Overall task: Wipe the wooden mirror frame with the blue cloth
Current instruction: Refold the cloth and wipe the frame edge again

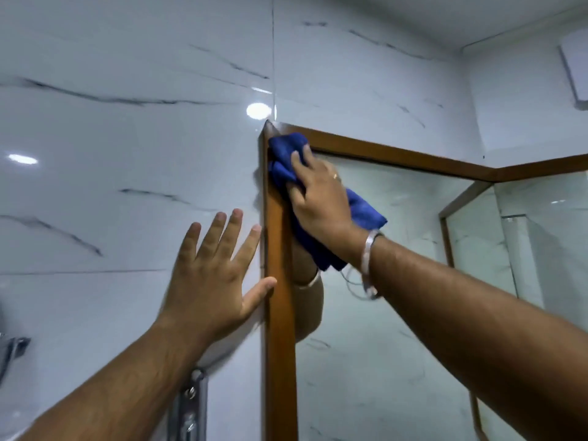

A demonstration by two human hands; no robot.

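The wooden mirror frame (278, 329) runs up the middle of the view and turns right along its top rail. My right hand (318, 198) presses the crumpled blue cloth (286, 154) against the frame's upper left corner, fingers spread over it. One end of the cloth hangs down below my wrist over the mirror glass. A silver bangle sits on that wrist. My left hand (213, 275) lies flat and spread on the marble wall just left of the frame, its thumb touching the frame's edge. It holds nothing.
White marble wall tiles (127, 138) with grey veins fill the left. The mirror glass (397, 281) reflects my arm and a tiled room. Chrome fittings (191, 405) stand at the bottom left. A white box (576, 74) is mounted at the upper right.
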